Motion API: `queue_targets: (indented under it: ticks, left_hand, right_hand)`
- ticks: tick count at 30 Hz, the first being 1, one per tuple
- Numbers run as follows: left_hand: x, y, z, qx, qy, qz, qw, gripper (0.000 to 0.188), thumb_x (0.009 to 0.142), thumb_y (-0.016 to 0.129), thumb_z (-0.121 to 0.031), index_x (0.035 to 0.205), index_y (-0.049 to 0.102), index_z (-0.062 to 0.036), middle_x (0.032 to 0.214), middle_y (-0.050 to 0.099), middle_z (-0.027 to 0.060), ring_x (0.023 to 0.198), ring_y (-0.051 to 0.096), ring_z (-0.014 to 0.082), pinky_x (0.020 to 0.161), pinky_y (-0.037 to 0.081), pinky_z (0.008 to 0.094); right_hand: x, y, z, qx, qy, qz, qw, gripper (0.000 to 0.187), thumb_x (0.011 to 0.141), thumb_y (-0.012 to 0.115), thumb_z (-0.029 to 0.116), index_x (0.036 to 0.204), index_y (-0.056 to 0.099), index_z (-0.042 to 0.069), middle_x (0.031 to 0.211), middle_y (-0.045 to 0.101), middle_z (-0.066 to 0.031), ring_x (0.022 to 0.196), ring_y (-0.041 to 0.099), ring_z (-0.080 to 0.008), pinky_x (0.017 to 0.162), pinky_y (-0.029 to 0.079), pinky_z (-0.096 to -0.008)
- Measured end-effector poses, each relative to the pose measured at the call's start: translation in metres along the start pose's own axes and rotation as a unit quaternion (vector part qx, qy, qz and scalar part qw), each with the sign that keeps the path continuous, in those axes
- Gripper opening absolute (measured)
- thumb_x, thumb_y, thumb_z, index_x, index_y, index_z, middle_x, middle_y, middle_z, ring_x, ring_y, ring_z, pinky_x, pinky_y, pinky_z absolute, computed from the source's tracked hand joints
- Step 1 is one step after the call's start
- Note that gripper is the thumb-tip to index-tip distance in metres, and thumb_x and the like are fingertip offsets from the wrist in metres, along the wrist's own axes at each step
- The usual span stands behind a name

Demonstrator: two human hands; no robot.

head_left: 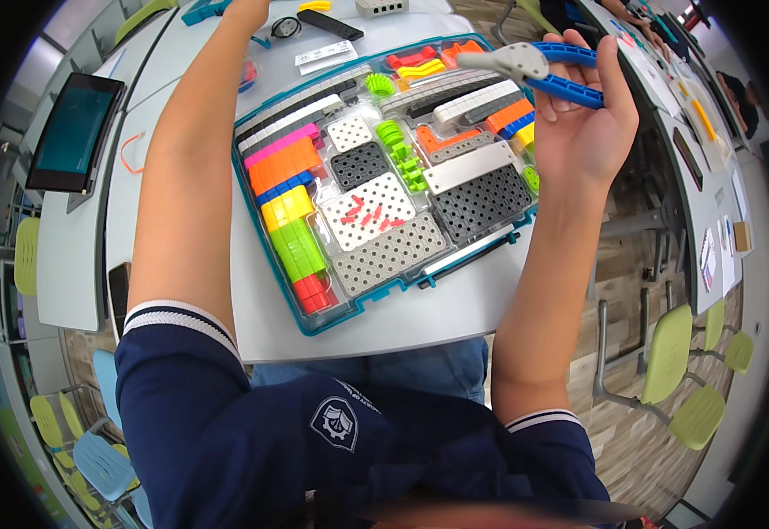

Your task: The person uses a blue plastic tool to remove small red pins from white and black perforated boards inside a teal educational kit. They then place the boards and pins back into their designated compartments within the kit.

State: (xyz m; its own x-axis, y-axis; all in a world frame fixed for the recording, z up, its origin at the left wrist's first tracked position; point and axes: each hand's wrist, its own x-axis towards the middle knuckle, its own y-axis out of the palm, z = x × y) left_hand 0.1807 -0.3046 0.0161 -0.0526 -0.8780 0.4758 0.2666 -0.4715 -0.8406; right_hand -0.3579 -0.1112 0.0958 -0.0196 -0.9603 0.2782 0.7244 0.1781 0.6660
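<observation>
Table (437, 317): white-topped, bearing the case.

Case (349, 315): shallow, teal-rimmed, fully loaded; set squarely before the person, apparently so that every compartment is within reach. Contents seem sorted by kind and colour, likely for quick finding.

Plates, perforated, in the case: one black (481, 204), right side; one grey (389, 254), near edge; one white (393, 194), centre, red pins scattered over it, probably because its flat top serves as a loose tray.

Blocks, left side: orange stack (285, 163); below it blue, yellow, green and red.

Right hand (583, 119): raised above the case's far right corner, palm showing, fingers bent behind the tool's handles, thumb standing free; a light hold.

Left hand (248, 11): cut by the upper edge, near a teal item (204, 11); finger state cannot be told.

Tool (512, 62): plier-like, in the right hand; grey head, blue handles parted.

Gear parts (402, 157): green, in a central compartment.

Pins (377, 212): red, small, loose.
</observation>
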Motion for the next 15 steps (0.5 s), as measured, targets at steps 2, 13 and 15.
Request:
queue_targets:
  ticks: [2,13,15]
  left_hand:
    - [0.011,-0.028,-0.025,-0.051,-0.022,-0.042,0.998,0.02,0.082,0.068,-0.005,0.102,0.07,-0.0013,0.097,0.073,0.0211,0.096,0.071,0.0396,0.082,0.057,0.0471]
    - [-0.047,-0.177,-0.256,-0.446,0.083,-0.089,0.887,0.016,0.085,0.074,-0.009,0.098,0.072,0.0005,0.089,0.074,0.0168,0.081,0.073,0.0255,0.074,0.057,0.0375]
    - [-0.072,-0.194,-0.283,-0.563,0.03,0.034,0.825,0.018,0.088,0.074,-0.005,0.105,0.071,0.0022,0.092,0.076,0.0142,0.083,0.074,0.0203,0.075,0.058,0.0341]
  right_hand:
    - [0.01,-0.011,0.0,0.092,0.013,0.04,0.995,0.047,0.104,0.06,0.036,0.114,0.057,-0.01,0.097,0.064,-0.0184,0.053,0.044,-0.012,0.049,0.034,-0.0263]
    - [0.048,-0.067,-0.01,0.463,0.067,-0.004,0.884,0.043,0.106,0.051,0.041,0.102,0.055,-0.001,0.09,0.062,-0.008,0.053,0.04,-0.0171,0.047,0.031,-0.0291]
    - [0.05,-0.075,0.0,0.51,0.053,0.028,0.858,0.045,0.105,0.052,0.044,0.101,0.055,0.0,0.087,0.06,-0.0072,0.052,0.039,-0.0168,0.047,0.031,-0.0284]
